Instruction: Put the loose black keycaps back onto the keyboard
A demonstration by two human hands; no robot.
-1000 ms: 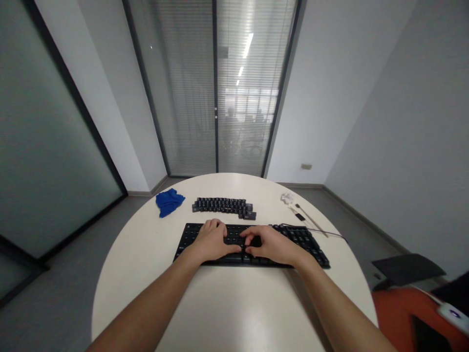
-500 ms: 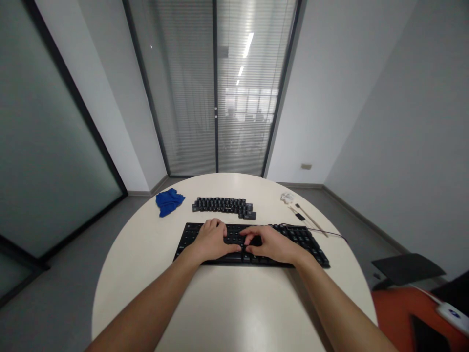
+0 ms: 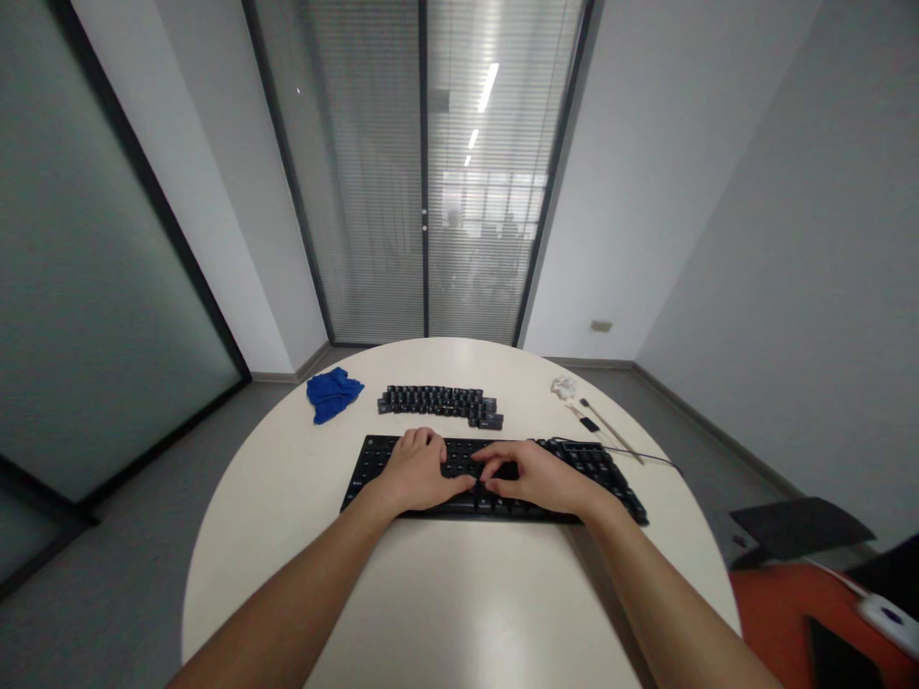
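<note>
A black keyboard (image 3: 567, 507) lies across the table in front of me, its left and middle part bare of keycaps and its right part still capped. My left hand (image 3: 418, 474) rests flat on the bare part, fingers forward and thumb stretched right towards the bottom row. Over the middle of the keyboard, my right hand (image 3: 527, 472) is bent, thumb and a curled finger close together at the lower rows beside the left thumb. Whatever sits between those fingertips is too small to make out. Loose black keycaps (image 3: 435, 402) stand in rows beyond the keyboard.
A blue cloth (image 3: 334, 394) lies at the far left of the round white table (image 3: 431, 603). At the right are a crumpled whitish item (image 3: 564, 387), a small black-ended tool (image 3: 589, 424), a thin brush (image 3: 614, 433) and the keyboard's cable (image 3: 657, 460). An orange chair (image 3: 775, 612) stands at right.
Both hands keep almost the same place on the keyboard. The whole view has shifted very slightly; the keycaps and other items lie as before.
</note>
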